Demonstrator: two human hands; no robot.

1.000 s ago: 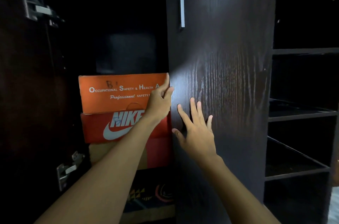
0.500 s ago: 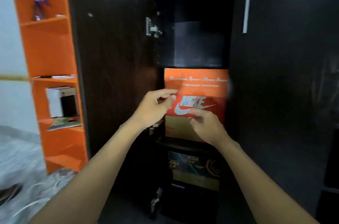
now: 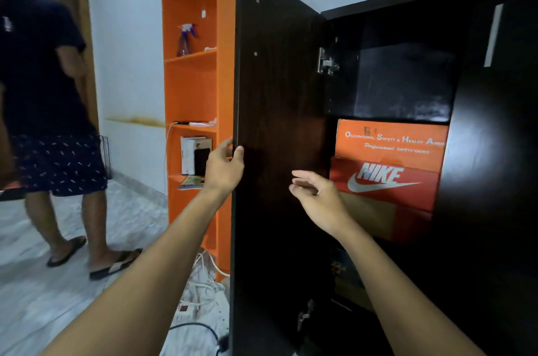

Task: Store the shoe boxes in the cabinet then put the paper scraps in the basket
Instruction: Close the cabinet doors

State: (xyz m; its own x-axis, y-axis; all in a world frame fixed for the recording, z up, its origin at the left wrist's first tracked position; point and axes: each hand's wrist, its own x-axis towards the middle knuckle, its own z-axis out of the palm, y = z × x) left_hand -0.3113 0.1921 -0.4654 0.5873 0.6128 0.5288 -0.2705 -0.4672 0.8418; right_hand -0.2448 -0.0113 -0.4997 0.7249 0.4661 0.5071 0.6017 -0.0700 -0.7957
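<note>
The dark cabinet's left door [image 3: 276,111] stands open. My left hand [image 3: 222,167] grips its outer edge, thumb on the inner face and fingers behind. My right hand [image 3: 313,194] hovers in front of the door's inner face, fingers loosely extended, holding nothing. Inside the cabinet an orange safety-shoe box [image 3: 390,141] sits on a red Nike box [image 3: 384,183], with a brown box [image 3: 369,217] under them. A patterned box [image 3: 345,271] lies on a lower shelf, half hidden by my right arm.
An orange shelf unit [image 3: 192,87] with a spray bottle [image 3: 185,41] stands left of the cabinet. White cables and a power strip [image 3: 201,297] lie on the floor at its foot. A person in dark shorts [image 3: 55,163] walks at the far left. The cabinet's right door [image 3: 495,151] is closed.
My view swung left and back from the cabinet. My left hand left the orange box and took hold of the open door's edge. My right hand came off the right door and now hangs free.
</note>
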